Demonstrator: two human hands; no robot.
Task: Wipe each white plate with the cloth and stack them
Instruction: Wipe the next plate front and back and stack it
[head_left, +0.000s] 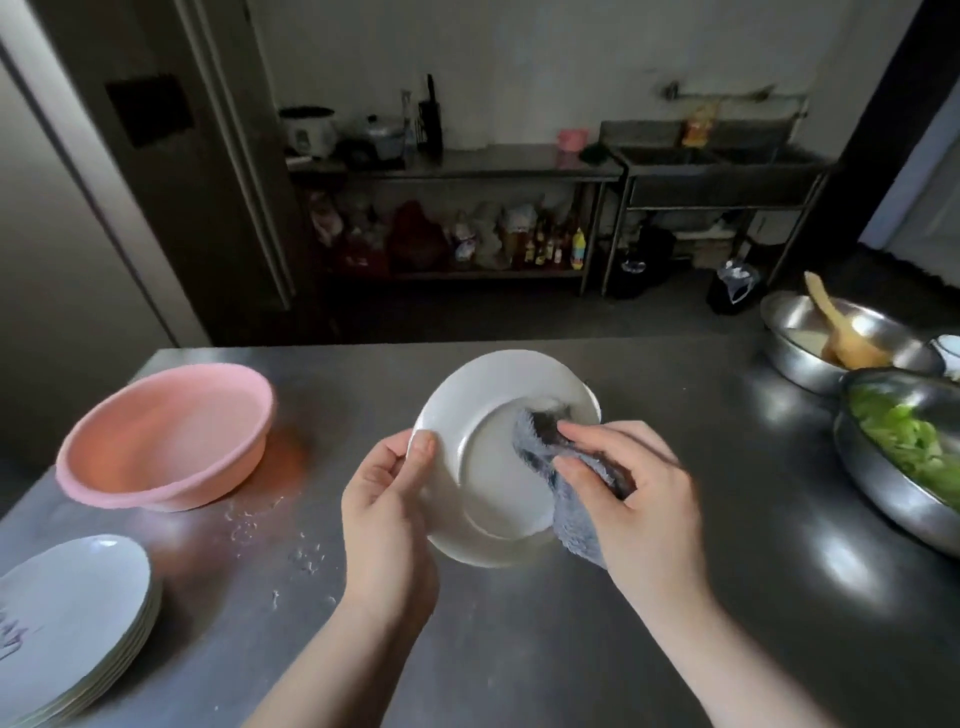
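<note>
A white plate (488, 415) is held tilted above the steel table (649, 597), its underside facing me. My left hand (387, 499) grips its left rim, thumb over the edge. My right hand (628, 483) holds a grey cloth (571, 525) and presses it against the plate's right side. A stack of several white plates (78, 623) sits at the table's near left corner.
An empty pink basin (166, 436) stands at the left. At the right edge are a steel bowl of green vegetables (904, 447) and behind it a steel bowl (800, 338) with a wooden spatula (836, 327). Water droplets (306, 556) dot the table near the stack.
</note>
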